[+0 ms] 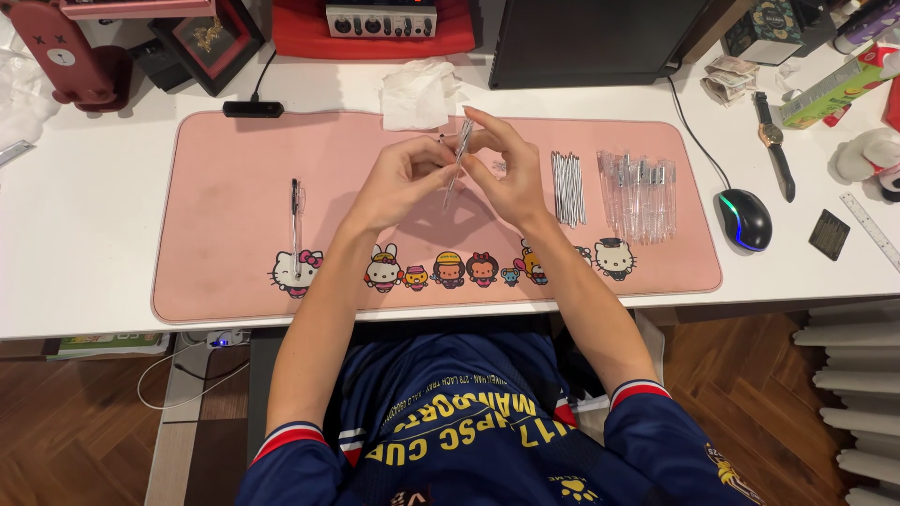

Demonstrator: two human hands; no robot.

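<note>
Above the centre of the pink rectangular desk mat (pixel 234 272): slim clear plastic pen barrel (pixel 458 157), judged light, stiff, slippery, pinched near both ends by left hand (pixel 405 180) and right hand (pixel 506 164).

A desk mat (pixel 234 187) lay across the middle of the counter (pixel 84 253). Both hands met above the mat's centre, the left hand (pixel 398 183) and right hand (pixel 502 169) sharing a grip on a pen barrel (pixel 458 155) between them. At the mat's left lay a finished pen (pixel 296 225). Right of the hands lay a bunch of refills (pixel 567 187), and further right a row of pen barrels (pixel 638 195). A tissue (pixel 417 94) lay behind the hands at the mat's upper edge. Off the mat, at the right of the frame, sat a mouse (pixel 744 219), with a wristwatch (pixel 774 145) behind it and a ruler (pixel 870 230) at the far right.
</note>
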